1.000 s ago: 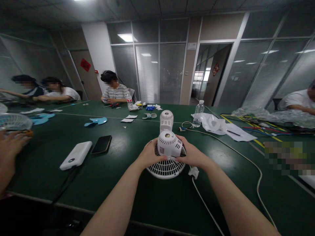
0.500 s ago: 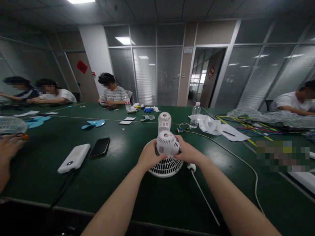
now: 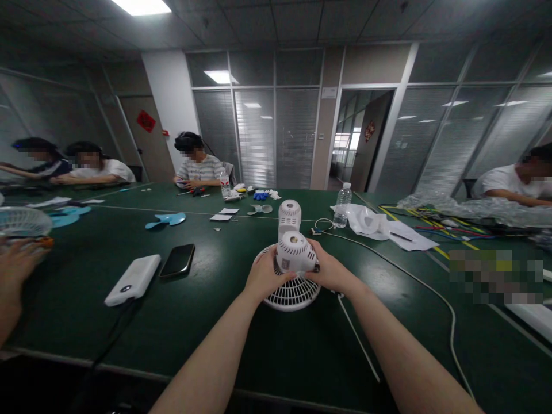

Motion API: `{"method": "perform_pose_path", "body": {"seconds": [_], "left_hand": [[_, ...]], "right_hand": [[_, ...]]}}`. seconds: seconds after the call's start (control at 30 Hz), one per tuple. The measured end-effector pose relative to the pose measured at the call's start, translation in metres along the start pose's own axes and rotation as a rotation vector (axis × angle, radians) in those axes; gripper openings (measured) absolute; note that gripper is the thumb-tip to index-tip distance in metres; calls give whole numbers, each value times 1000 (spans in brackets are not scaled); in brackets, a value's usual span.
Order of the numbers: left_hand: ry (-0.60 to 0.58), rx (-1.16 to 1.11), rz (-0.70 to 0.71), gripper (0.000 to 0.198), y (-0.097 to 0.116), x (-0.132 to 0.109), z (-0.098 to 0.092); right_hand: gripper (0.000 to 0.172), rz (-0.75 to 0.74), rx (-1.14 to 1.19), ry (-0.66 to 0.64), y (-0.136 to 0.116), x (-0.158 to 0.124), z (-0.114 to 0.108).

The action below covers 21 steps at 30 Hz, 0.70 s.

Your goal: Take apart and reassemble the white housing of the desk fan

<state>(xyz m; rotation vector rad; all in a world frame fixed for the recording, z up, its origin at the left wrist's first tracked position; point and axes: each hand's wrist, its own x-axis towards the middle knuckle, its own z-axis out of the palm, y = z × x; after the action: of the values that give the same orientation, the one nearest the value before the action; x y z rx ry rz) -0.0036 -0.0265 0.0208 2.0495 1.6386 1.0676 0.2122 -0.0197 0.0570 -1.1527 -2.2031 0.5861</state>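
A small white electric fan [image 3: 295, 252] lies face down on the green table [image 3: 207, 310], its round slotted grille [image 3: 292, 296] underneath and the motor housing on top. My left hand [image 3: 267, 273] is wrapped round the housing's left side. From the right, my right hand [image 3: 330, 267] grips the same housing, and both thumbs nearly meet at the near side. Behind the housing rises another white vented part [image 3: 289, 214], apparently the fan's base. A white cable [image 3: 359, 339] runs over the table beside my right forearm. The fingertips on the far side are hidden.
A white power bank [image 3: 133, 280] and a phone [image 3: 177, 260] lie to the left. Beyond them is a blue fan blade [image 3: 166, 220]. A water bottle [image 3: 342, 206] and white paper [image 3: 401, 234] stand back right. Another person's hand [image 3: 17, 264] is at the left edge; several people sit around.
The view has shifted slightly, so the scene sits a little lower and to the right. Both hands keep their hold on the fan, which stays in place.
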Motion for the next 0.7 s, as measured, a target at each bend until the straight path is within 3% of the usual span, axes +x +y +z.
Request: {"method": "perform_pose_path", "body": {"seconds": [0.3,0.7], "left_hand": [[-56,-91,1,79,-5,7,-5],[-152,-159,57,84,-8,10,-14]], "right_hand": [[88,-49,80,70,18,2,12],[81,-19,-185,80,-3,-8,8]]}}
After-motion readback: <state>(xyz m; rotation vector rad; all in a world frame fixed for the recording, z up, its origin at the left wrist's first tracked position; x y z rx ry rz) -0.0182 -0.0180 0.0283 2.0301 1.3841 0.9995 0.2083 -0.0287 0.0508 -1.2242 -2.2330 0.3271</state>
